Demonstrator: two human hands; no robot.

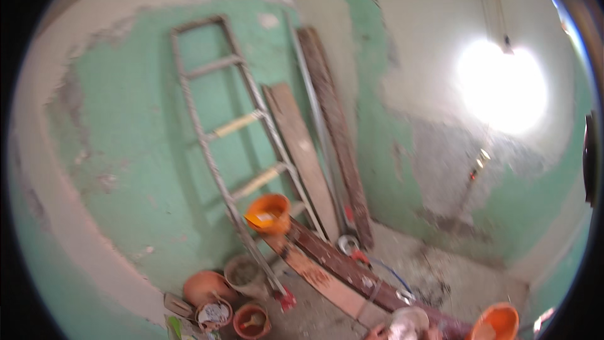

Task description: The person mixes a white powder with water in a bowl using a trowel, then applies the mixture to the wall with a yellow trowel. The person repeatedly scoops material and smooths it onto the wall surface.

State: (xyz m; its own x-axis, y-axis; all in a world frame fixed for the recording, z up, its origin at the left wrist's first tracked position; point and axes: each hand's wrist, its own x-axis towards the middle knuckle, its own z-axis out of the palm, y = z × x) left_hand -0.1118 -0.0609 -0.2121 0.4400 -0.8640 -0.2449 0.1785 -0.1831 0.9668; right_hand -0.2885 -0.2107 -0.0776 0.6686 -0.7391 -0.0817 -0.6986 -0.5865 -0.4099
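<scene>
At the lower edge, my left hand (377, 333) and my right hand (431, 333) are on either side of a pale, round object (408, 322), apparently gripping it; both are mostly cut off by the frame. They are over two long boards, a dark red one (327, 258) and a pinkish one (318, 277). An orange container (494, 324) stands to the right of my hands. Another orange bucket (267, 213), with a yellow item in it, sits at the boards' far end by the ladder.
A metal ladder (221, 151) and planks (302, 157) lean on the green walls. Several buckets (245, 276) and pots stand at the lower left. A tool with red part (358, 255) and blue cable (393, 272) lies on the floor (472, 277). A bright lamp (500, 85) hangs right.
</scene>
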